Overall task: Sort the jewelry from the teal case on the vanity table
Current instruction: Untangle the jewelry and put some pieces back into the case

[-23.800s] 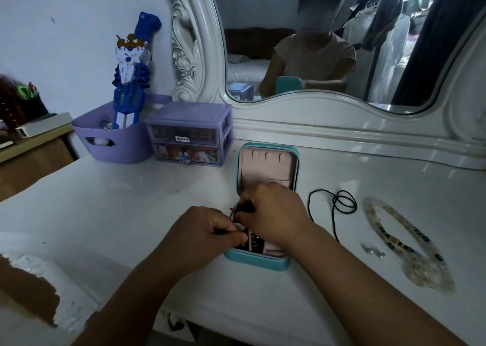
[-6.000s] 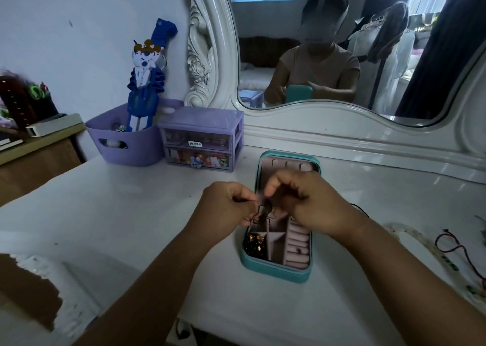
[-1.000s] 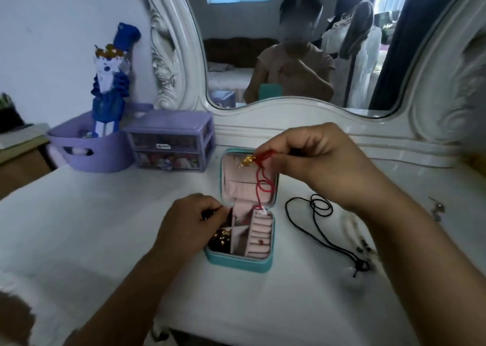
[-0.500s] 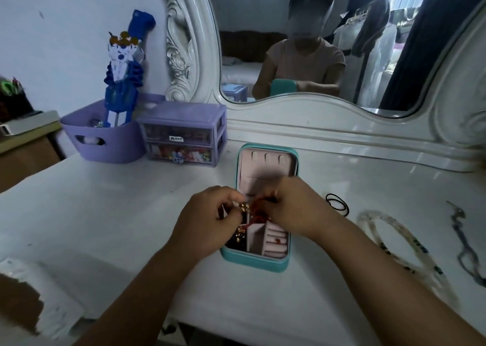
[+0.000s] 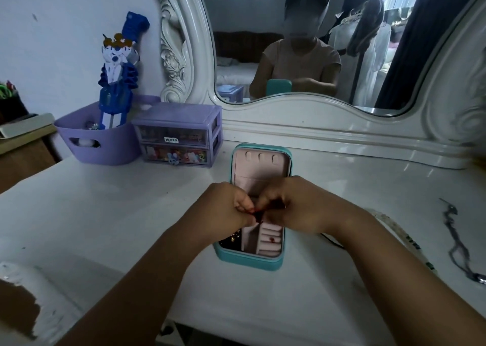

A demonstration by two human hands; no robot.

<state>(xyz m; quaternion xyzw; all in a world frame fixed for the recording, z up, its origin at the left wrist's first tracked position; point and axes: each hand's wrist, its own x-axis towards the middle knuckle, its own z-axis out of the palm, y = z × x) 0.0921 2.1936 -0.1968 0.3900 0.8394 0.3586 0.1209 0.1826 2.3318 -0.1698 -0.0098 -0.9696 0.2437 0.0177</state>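
The teal case (image 5: 248,262) lies open on the white vanity table (image 5: 118,214), its pink lid (image 5: 261,169) standing up behind. My left hand (image 5: 223,206) and my right hand (image 5: 294,206) meet above the case's middle, fingertips pinched together on a red cord piece (image 5: 256,212). Most of the cord is hidden in my fingers. In the case's left compartment sits dark and gold jewelry (image 5: 231,240). A small red stud (image 5: 272,239) rests on the pink ring rolls at the right.
A purple mini drawer unit (image 5: 178,135) and a purple basket (image 5: 97,137) with a blue-white figure (image 5: 117,69) stand at the back left. A pale beaded necklace (image 5: 402,237) and a dark chain (image 5: 457,243) lie at the right. The mirror (image 5: 315,43) rises behind.
One second ago my right hand held the red cord high above the case; it has come down, and both hands now pinch the cord together over the case.
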